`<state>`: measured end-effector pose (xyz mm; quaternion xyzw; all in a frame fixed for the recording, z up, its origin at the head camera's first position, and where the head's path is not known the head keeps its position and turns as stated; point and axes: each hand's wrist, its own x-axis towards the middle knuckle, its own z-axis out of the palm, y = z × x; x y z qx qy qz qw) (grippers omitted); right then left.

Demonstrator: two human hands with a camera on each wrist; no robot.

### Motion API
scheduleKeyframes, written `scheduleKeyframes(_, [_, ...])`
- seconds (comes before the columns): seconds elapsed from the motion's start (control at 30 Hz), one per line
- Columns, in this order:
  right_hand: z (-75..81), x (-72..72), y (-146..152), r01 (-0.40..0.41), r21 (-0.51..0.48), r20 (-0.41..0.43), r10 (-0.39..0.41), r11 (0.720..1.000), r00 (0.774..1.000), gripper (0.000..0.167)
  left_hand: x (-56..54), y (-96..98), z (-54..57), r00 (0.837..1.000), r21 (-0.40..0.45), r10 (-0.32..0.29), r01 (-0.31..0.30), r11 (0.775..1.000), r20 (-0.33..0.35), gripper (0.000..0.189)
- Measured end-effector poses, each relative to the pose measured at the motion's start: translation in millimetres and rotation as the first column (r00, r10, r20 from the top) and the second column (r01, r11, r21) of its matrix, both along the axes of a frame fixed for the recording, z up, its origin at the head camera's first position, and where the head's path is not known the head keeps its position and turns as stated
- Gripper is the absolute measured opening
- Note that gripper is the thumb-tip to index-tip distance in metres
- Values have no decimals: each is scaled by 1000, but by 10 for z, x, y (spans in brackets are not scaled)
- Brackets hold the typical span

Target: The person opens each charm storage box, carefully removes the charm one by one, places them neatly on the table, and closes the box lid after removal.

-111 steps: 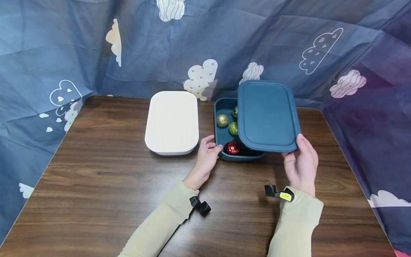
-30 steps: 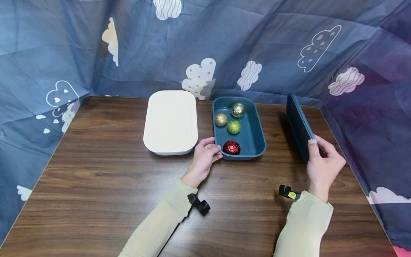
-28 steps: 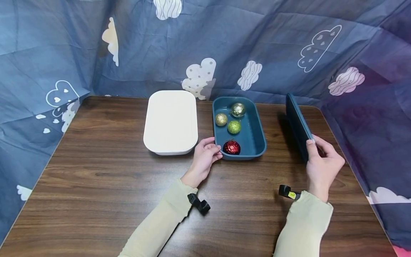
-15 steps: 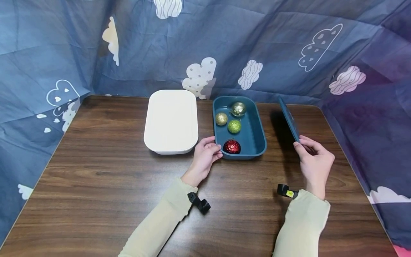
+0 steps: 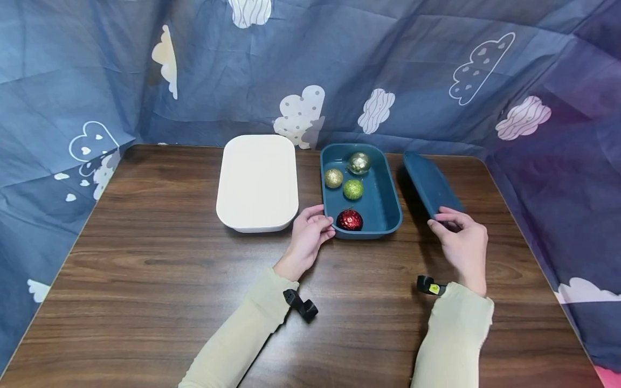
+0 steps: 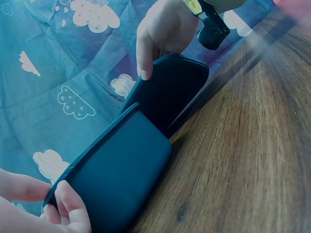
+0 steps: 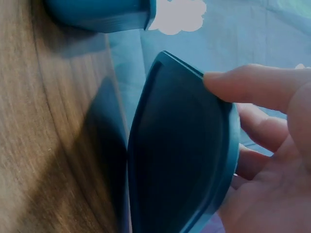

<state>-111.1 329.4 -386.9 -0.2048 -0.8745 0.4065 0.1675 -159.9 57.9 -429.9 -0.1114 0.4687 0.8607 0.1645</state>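
Observation:
A blue rectangular container [image 5: 383,205] stands uncovered on the table. Inside it lie a red bauble [image 5: 350,220], a glittery green bauble [image 5: 353,189], a small gold bauble [image 5: 333,178] and a shiny pale gold-green bauble [image 5: 359,163]. My left hand [image 5: 308,237] pinches the container's near left corner at the rim, as the left wrist view also shows. To the right, my right hand [image 5: 463,245] grips the near edge of the matching blue lid [image 5: 432,180]. The lid leans at a slant, its left side raised, its underside visible in the right wrist view [image 7: 180,141].
A white container with its white lid [image 5: 257,183] on stands left of the blue one. The wooden table [image 5: 160,302] reaches back to a blue cloud-patterned cloth [image 5: 208,70], which hangs behind and along the right side.
The right hand lifted the lid off the blue container and carried it right, turned it on edge, then tilted it down toward the table. The left hand stayed at the container's corner.

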Motion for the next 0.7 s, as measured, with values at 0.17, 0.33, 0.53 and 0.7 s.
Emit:
scheduleKeyframes(0.17, [-12, 14, 4, -48, 81, 31, 46, 996, 998, 26, 1, 6, -6, 1000, 4, 10, -10, 1000, -1, 50])
scheduleKeyframes(0.33, [-35, 4, 19, -80, 122, 45, 75, 989, 996, 24, 1, 0, -19, 1000, -2, 14, -14, 1000, 0, 49])
scheduleKeyframes(0.53, [-80, -32, 11, -84, 140, 75, 74, 987, 994, 25, -3, -4, -13, 1000, -6, 9, -9, 1000, 3, 50])
scheduleKeyframes(0.7, [-138, -50, 0, -80, 165, 83, 67, 983, 994, 24, -4, -2, 2, 1000, -10, 5, -5, 1000, 6, 50])
